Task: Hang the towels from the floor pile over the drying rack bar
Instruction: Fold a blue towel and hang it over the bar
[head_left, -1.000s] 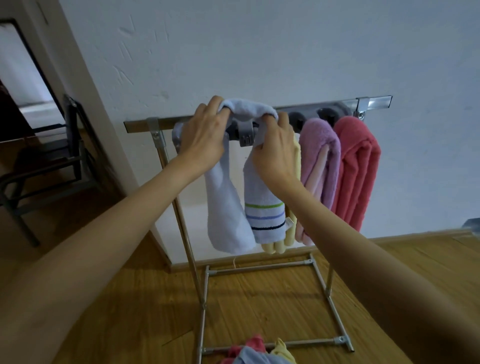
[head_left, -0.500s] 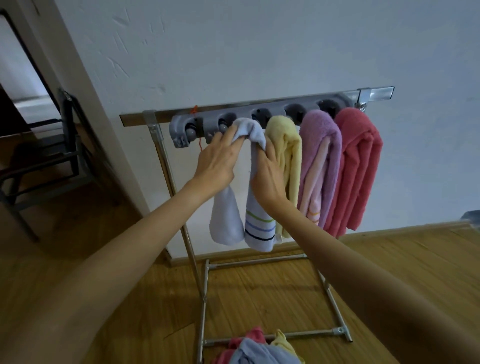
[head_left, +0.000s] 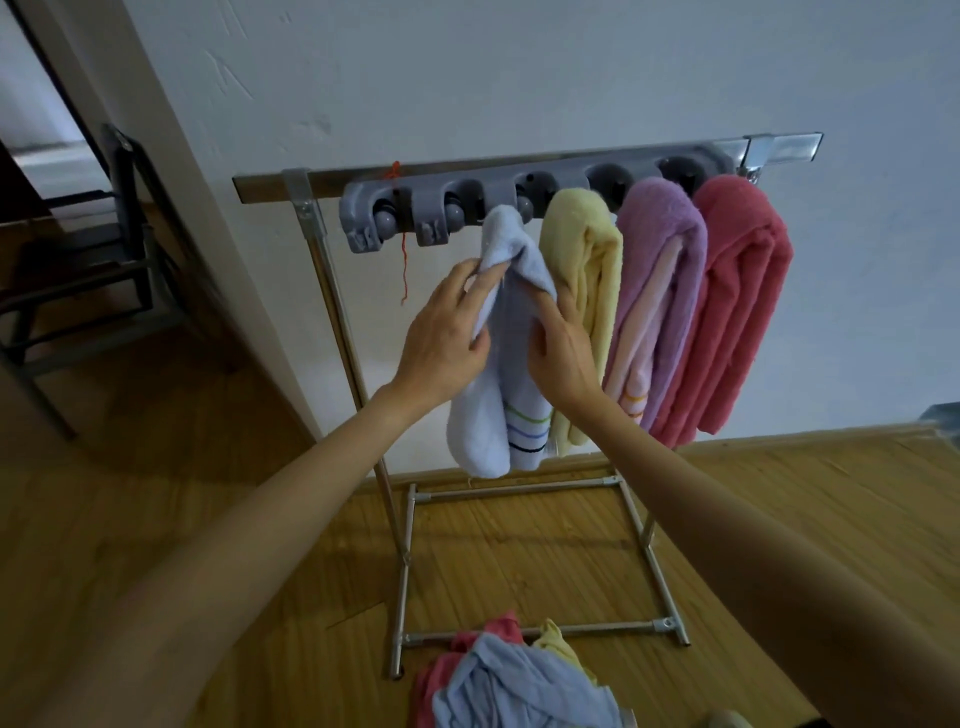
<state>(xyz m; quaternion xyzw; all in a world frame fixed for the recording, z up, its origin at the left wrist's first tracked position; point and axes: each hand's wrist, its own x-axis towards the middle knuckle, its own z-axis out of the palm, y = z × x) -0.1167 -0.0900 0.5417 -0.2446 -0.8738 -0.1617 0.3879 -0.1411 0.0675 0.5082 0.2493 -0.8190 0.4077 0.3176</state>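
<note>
A pale blue striped towel is seen hung from the grey holder bar at twelve o'clock, just left of a yellow towel. Its left fold is grasped by the left hand; its right edge is touched by the straightened fingers of the right hand. The floor pile lies at six o'clock.

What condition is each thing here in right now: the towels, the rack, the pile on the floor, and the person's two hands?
Blue towel: draped on the rack, both hands on it.
Yellow towel: hung, folded over.
Purple towel: hung.
Red towel: hung at the far right.
Floor pile: crumpled, still several towels.
Rack bar: upright, left slots free.
Left hand: holding the blue towel.
Right hand: flat against it.
</note>
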